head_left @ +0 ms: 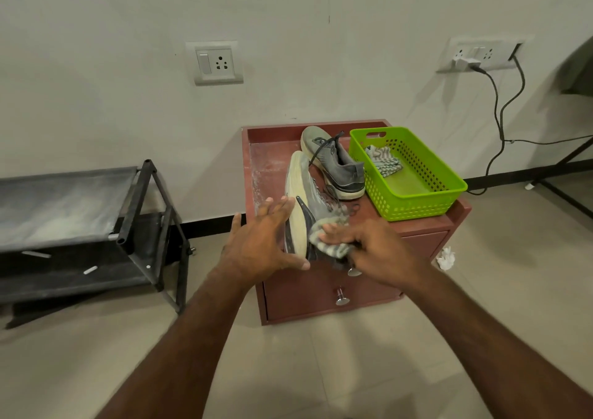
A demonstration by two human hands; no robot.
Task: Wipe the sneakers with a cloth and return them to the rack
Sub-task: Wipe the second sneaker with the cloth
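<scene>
Two grey sneakers lie on a small red-brown cabinet (417, 245). The near sneaker (303, 194) is tipped on its side, pale sole facing left. My left hand (263, 242) rests flat against that sole, fingers spread, thumb under the heel. My right hand (382, 251) presses a striped grey cloth (324, 242) against the sneaker's upper near the heel. The far sneaker (337, 161) stands upright behind it, laces loose. A black shoe rack (138, 206) with dusty fabric shelves stands at the left.
A green plastic basket (417, 194) with a second striped cloth (383, 160) sits on the cabinet's right side. Crumpled white paper (446, 258) lies on the tiled floor by the cabinet. Cables hang from a wall socket (481, 55) at the right. Another socket (214, 63) is above the cabinet.
</scene>
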